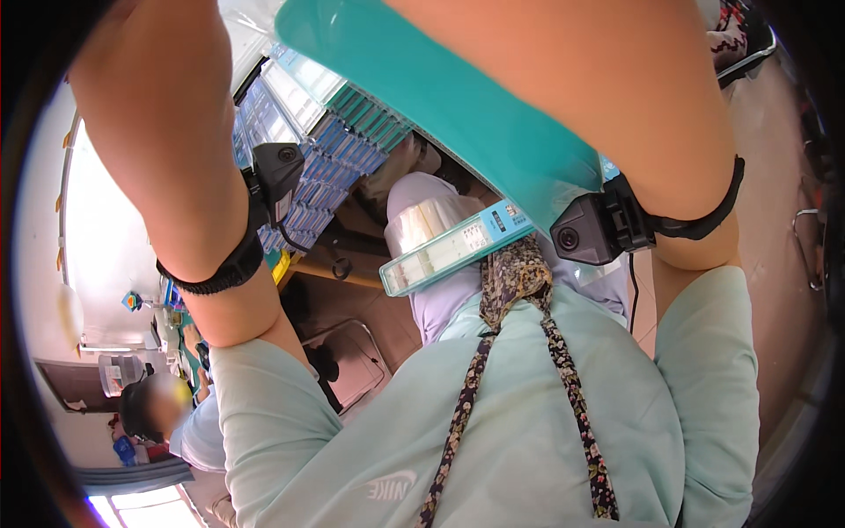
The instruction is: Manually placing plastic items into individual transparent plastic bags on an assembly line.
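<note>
Both my forearms reach up past the top edge of the head view, so my left hand and my right hand are out of sight. Whatever they hold cannot be seen. Between the forearms a smooth teal panel (466, 97) with rounded corners slants down to the right, its lower end near clear plastic film. A long, flat teal-edged box (440, 255) with a see-through face and a blue label lies tilted across my lap. Behind it, on my thigh, is a clear plastic wrap (431, 222) around pale contents. A black camera is strapped to each forearm.
Stacks of flat blue and teal boxes (321, 180) stand beyond my left forearm. Below them are a wooden table edge (330, 268) and a metal-framed stool (356, 348). A co-worker in a dark cap (136, 409) sits at the far left. Chair parts (748, 57) show at upper right.
</note>
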Demonstrator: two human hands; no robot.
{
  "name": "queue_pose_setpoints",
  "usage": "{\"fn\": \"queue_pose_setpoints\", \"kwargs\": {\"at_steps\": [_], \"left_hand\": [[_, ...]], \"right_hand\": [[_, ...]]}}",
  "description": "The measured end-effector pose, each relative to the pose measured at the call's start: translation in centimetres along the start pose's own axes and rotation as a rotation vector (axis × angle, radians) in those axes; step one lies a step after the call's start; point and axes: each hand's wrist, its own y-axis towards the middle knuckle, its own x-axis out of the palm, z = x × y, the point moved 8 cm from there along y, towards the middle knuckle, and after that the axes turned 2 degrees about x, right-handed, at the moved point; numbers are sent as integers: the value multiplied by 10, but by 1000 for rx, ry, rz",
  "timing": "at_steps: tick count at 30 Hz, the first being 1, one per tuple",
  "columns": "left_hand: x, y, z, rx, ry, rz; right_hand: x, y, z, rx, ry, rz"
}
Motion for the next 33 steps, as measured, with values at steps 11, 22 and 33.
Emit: {"fn": "queue_pose_setpoints", "kwargs": {"at_steps": [11, 22, 33], "left_hand": [[-58, -20, -12, -355, -104, 382], [-2, -65, -12, -627, -774, 227], [33, -80, -3, -896, -384, 59]], "right_hand": [[-5, -4, 0, -72, -98, -31], [0, 17, -7, -210, -227, -146], [70, 70, -36, -133, 272, -425]]}}
